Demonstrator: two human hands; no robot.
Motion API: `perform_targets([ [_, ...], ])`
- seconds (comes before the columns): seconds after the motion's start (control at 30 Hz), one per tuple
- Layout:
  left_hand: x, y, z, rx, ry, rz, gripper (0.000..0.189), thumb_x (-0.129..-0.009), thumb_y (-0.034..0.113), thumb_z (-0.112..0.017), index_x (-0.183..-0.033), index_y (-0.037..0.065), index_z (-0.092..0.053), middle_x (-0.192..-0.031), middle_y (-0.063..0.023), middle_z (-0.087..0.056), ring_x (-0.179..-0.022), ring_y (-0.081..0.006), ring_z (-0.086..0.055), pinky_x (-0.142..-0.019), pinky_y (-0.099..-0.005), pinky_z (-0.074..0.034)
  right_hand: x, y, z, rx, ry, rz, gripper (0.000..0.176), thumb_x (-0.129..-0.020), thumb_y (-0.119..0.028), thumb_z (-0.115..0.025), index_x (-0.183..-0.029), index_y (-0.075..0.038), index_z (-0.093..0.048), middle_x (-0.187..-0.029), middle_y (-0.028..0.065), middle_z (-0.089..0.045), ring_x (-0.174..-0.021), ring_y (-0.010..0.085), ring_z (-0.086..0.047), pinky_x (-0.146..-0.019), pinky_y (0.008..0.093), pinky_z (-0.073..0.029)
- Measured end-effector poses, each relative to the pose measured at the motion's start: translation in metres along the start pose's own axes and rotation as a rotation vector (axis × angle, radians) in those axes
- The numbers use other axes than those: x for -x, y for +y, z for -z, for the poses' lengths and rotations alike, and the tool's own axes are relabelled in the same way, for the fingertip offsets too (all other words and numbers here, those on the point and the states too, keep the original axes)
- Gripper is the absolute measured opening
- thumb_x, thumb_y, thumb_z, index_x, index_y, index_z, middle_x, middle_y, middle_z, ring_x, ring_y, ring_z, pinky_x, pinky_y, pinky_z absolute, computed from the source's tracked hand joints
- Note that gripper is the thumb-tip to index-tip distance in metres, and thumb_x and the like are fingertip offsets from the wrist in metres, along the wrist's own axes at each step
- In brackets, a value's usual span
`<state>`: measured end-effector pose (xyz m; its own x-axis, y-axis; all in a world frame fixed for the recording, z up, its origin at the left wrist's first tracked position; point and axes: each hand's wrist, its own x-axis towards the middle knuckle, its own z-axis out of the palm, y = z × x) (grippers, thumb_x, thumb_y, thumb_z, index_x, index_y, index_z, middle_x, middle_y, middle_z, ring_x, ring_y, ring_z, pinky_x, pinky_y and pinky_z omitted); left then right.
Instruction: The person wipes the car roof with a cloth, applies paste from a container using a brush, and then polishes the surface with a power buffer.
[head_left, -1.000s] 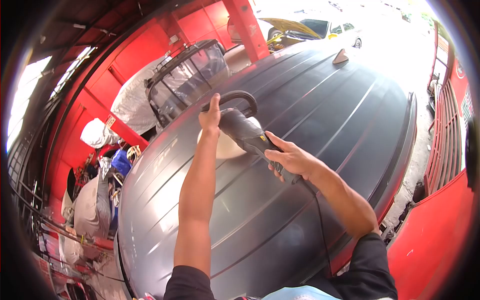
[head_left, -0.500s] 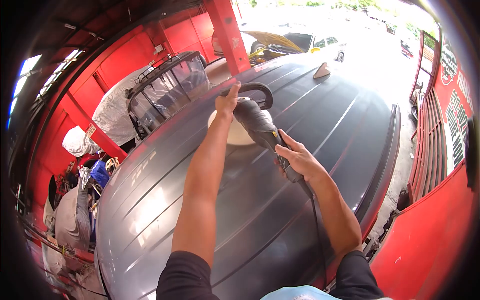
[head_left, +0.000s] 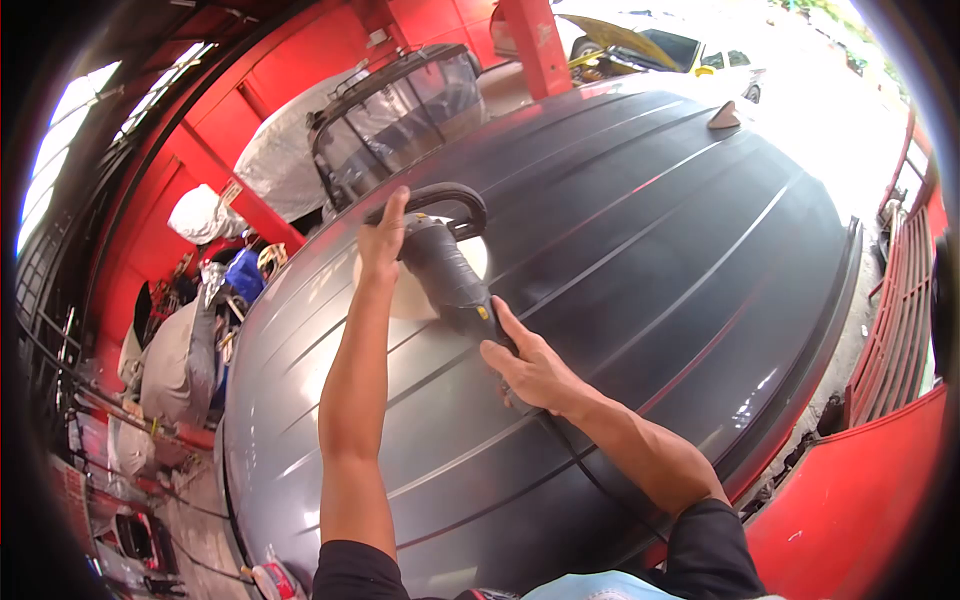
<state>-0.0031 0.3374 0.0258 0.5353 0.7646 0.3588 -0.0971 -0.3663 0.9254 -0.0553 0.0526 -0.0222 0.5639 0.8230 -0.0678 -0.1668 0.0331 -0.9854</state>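
Head view: a person leans over a dark car roof (head_left: 640,220), both arms stretched forward. The left hand (head_left: 385,240) has its grip clamped on the loop handle (head_left: 450,187) of a polisher (head_left: 445,270); the right hand (head_left: 530,370) is closed round its rear. The white pad (head_left: 412,300) lies flat on the roof, far left. The roof's shine looks uneven, so polishing seems partway done.

Red pillar (head_left: 540,45) at top. Just right of it, white car (head_left: 705,50), yellow hood raised. Left of pillar, plastic-wrapped vehicle (head_left: 400,110), then silver cover (head_left: 285,150). Far right and below, red railing (head_left: 895,330).
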Motion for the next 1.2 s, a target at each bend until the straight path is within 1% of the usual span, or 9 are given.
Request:
perform_targets([
  [0.23, 0.015, -0.037, 0.173, -0.050, 0.154, 0.213, 0.046, -0.081, 0.044, -0.078, -0.103, 0.005, -0.070, -0.095, -0.0013, -0.064, -0.081, -0.0112, -0.055, -0.074, -0.0299, -0.046, -0.003, 0.030, -0.094, 0.186, -0.132, 0.068, 0.076, -0.099, -0.032, -0.053, -0.159, -0.011, -0.012, -0.077, 0.0148, -0.059, -0.065, 0.0178, -0.059, -0.061, 0.0345, -0.049],
  [0.3, 0.025, -0.039, 0.209, -0.027, 0.207, 0.134, 0.043, -0.081, 0.044, -0.078, -0.101, 0.007, -0.070, -0.094, 0.0006, -0.062, -0.078, -0.0100, -0.051, -0.073, -0.0275, -0.043, -0.001, 0.029, -0.121, 0.223, -0.243, 0.019, 0.077, -0.099, -0.035, -0.050, -0.157, -0.007, -0.009, -0.102, 0.0294, -0.065, -0.097, 0.0426, -0.063, -0.089, 0.0441, -0.047],
  [0.43, 0.029, -0.057, 0.286, -0.059, 0.302, 0.173, 0.041, -0.082, 0.044, -0.077, -0.100, 0.007, -0.070, -0.091, 0.0014, -0.061, -0.078, -0.0095, -0.049, -0.071, -0.0272, -0.042, -0.009, 0.042, -0.161, 0.154, -0.347, 0.010, 0.076, -0.099, -0.035, -0.049, -0.158, -0.008, -0.009, -0.101, 0.0260, -0.066, -0.094, 0.0391, -0.065, -0.087, 0.0439, -0.047],
  [0.47, 0.031, -0.055, 0.294, -0.088, 0.312, 0.204, 0.040, -0.083, 0.044, -0.077, -0.099, 0.008, -0.070, -0.089, 0.0020, -0.060, -0.076, -0.0093, -0.049, -0.069, -0.0271, -0.041, -0.011, 0.040, -0.165, 0.127, -0.401, -0.029, 0.076, -0.099, -0.035, -0.049, -0.158, -0.008, -0.009, -0.096, 0.0214, -0.066, -0.086, 0.0334, -0.065, -0.081, 0.0419, -0.049],
  [0.7, 0.023, -0.067, 0.314, -0.244, 0.383, 0.197, 0.036, -0.083, 0.042, -0.076, -0.089, 0.008, -0.068, -0.083, 0.0014, -0.058, -0.072, -0.0089, -0.048, -0.067, -0.0267, -0.041, -0.019, 0.049, -0.185, 0.019, -0.487, -0.126, 0.077, -0.099, -0.034, -0.050, -0.158, -0.008, -0.009, -0.081, 0.0133, -0.061, -0.068, 0.0230, -0.061, -0.064, 0.0382, -0.050],
  [0.83, 0.003, -0.063, 0.266, -0.218, 0.184, -0.024, 0.051, -0.083, 0.041, -0.077, -0.109, -0.003, -0.069, -0.107, -0.0064, -0.067, -0.095, -0.0157, -0.059, -0.087, -0.0332, -0.047, -0.014, 0.066, -0.194, -0.104, -0.278, -0.019, 0.078, -0.099, -0.032, -0.051, -0.159, -0.008, -0.007, -0.072, 0.0067, -0.055, -0.057, 0.0156, -0.055, -0.053, 0.0327, -0.049],
  [0.9, 0.001, -0.030, 0.216, -0.214, 0.089, 0.069, 0.056, -0.082, 0.039, -0.077, -0.117, -0.004, -0.067, -0.115, -0.0092, -0.067, -0.103, -0.0179, -0.060, -0.093, -0.0349, -0.046, -0.015, 0.061, -0.181, -0.152, -0.214, -0.025, 0.077, -0.099, -0.031, -0.051, -0.158, -0.008, -0.007, -0.072, 0.0063, -0.054, -0.057, 0.0151, -0.055, -0.052, 0.0323, -0.048],
  [1.13, -0.009, 0.014, 0.048, -0.305, -0.134, -0.068, 0.063, -0.075, 0.052, -0.076, -0.104, -0.003, -0.070, -0.096, -0.0106, -0.070, -0.088, -0.0192, -0.063, -0.080, -0.0369, -0.049, -0.023, 0.049, -0.116, -0.349, 0.083, 0.047, 0.076, -0.100, -0.025, -0.051, -0.158, -0.004, -0.005, -0.084, 0.0084, -0.057, -0.059, 0.0157, -0.058, -0.051, 0.0311, -0.050],
  [1.2, -0.026, 0.008, 0.008, -0.317, -0.199, -0.143, 0.063, -0.071, 0.057, -0.077, -0.093, -0.003, -0.072, -0.086, -0.0111, -0.071, -0.080, -0.0208, -0.065, -0.075, -0.0384, -0.050, -0.026, 0.050, -0.094, -0.395, 0.137, 0.092, 0.076, -0.101, -0.025, -0.051, -0.158, -0.004, -0.005, -0.084, 0.0084, -0.057, -0.059, 0.0157, -0.058, -0.051, 0.0311, -0.051],
])
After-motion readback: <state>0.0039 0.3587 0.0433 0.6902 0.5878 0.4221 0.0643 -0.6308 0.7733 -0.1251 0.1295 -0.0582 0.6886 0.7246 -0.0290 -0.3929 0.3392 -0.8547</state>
